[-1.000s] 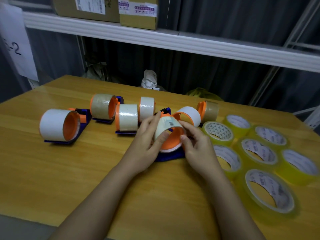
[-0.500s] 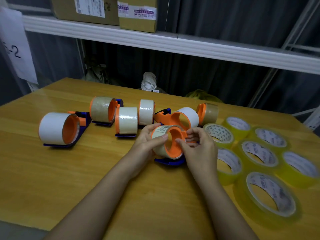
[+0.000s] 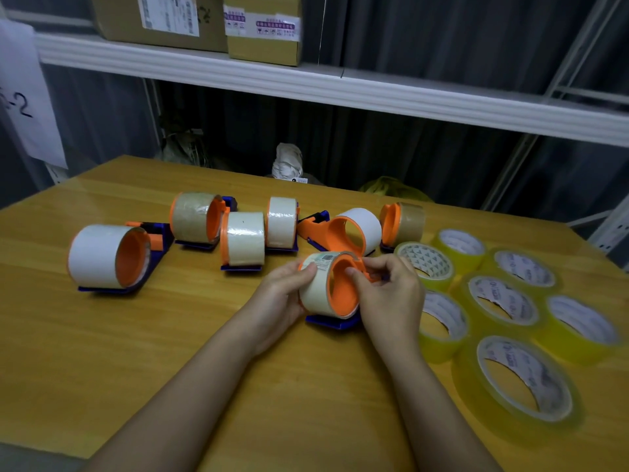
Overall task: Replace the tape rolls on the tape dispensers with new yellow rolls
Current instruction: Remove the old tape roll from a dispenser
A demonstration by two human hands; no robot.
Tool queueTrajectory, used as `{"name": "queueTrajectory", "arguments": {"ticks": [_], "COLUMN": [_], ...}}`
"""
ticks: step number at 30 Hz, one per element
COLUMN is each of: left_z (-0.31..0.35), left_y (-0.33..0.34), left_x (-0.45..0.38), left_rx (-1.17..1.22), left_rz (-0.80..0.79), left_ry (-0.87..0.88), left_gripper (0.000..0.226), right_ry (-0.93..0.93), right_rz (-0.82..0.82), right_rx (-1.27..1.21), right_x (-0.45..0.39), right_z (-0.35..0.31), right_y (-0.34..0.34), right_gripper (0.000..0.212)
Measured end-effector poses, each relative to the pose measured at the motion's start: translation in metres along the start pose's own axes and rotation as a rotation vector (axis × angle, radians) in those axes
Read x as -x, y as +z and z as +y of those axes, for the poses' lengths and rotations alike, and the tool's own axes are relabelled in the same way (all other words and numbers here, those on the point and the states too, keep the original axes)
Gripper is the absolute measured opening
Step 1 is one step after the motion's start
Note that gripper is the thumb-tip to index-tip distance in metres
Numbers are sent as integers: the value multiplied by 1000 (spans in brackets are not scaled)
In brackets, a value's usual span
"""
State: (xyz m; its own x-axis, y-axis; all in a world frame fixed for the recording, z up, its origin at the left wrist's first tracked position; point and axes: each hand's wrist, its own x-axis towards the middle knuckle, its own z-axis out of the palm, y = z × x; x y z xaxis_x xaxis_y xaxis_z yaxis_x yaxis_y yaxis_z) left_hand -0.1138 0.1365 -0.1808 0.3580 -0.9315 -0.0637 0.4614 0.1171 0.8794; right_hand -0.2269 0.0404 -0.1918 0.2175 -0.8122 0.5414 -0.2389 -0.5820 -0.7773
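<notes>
left hand (image 3: 284, 294) curls round the pale old roll (image 3: 320, 291) | right hand (image 3: 388, 294) grips its dispenser (image 3: 335, 320), thumb in the orange hub | progress — no swap visible, six other dispensers hold old rolls | seven yellow rolls (image 3: 524, 379) lie untouched at right

Stockroom or packing area: labelled cardboard boxes (image 3: 160, 20) on white metal shelf (image 3: 340, 86), wooden worktable (image 3: 102, 352) below.
</notes>
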Motion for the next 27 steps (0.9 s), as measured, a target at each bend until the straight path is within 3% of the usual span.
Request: {"name": "queueTrajectory", "arguments": {"ticks": [6,15,23,27], "left_z": [-2,-5,-3,-6], "left_y": [0,2,0,-5], "left_x": [1,-2,-2,-1], "left_rx": [-49,-75,42,1], "left_rz": [-29,4,-50,-140], "left_ry": [-7,15,16,43], "left_gripper": [28,46,39,66], "right_ry": [6,-87,-92,-82], "right_rz": [-21,-5,45,55], "right_rx": [-32,0,-15,-17], "right_x": [-1,2,2,2], "right_z": [1,4,3,4], "right_y": [1,5,7,7], "right_gripper": [25,21,18,14]}}
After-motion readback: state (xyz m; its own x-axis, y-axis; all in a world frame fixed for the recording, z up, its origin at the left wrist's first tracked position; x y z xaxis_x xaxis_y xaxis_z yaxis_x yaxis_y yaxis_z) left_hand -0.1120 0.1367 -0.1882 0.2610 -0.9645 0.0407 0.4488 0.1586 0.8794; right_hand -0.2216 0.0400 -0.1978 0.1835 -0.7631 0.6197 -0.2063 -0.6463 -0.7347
